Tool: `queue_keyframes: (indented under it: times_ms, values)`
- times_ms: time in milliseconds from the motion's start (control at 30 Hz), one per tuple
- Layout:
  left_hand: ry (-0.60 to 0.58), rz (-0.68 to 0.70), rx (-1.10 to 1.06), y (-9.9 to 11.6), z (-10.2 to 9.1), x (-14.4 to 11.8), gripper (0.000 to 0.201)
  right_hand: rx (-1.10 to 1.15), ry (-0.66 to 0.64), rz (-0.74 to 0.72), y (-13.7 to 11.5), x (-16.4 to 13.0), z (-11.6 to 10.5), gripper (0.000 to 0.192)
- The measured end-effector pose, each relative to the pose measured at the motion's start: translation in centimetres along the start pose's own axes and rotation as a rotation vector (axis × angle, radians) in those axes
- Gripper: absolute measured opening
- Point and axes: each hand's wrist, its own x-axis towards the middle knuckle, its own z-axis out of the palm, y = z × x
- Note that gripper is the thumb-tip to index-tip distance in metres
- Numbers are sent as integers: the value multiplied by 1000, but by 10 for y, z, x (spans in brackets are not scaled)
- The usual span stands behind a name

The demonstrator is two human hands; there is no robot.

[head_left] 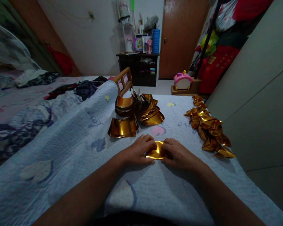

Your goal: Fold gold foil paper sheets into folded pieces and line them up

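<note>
A small piece of gold foil paper (pixel 156 151) lies on the pale blue quilt (pixel 73 150) right in front of me. My left hand (pixel 139 150) presses on its left side and my right hand (pixel 176 153) pinches its right side, fingers curled over it. Behind the hands, a stack of curled gold foil sheets (pixel 136 114) rests on the quilt. To the right, a row of folded gold foil pieces (pixel 208 127) runs along the quilt's edge.
A wooden frame (pixel 123 81) stands behind the foil stack. Clothes lie on the bed (pixel 19 103) to the left. A pale cabinet wall (pixel 257 103) rises on the right. A dark shelf unit (pixel 139 69), a brown door (pixel 179 37) and a pink toy (pixel 182 80) are at the back.
</note>
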Motion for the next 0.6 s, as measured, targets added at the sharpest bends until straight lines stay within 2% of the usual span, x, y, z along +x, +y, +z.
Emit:
queue_keyframes:
  times_ms: [133, 267, 433, 600]
  values:
    - [54, 40, 30, 1, 2, 1, 28, -11, 41, -13, 1, 1, 0, 16]
    - [146, 91, 76, -1, 6, 3, 8, -43, 92, -36, 2, 3, 3, 26]
    - [278, 95, 100, -5, 12, 3, 16, -84, 204, -76, 0, 7, 11, 13]
    - [337, 85, -1, -4, 11, 2, 12, -127, 266, -115, 4, 10, 13, 15]
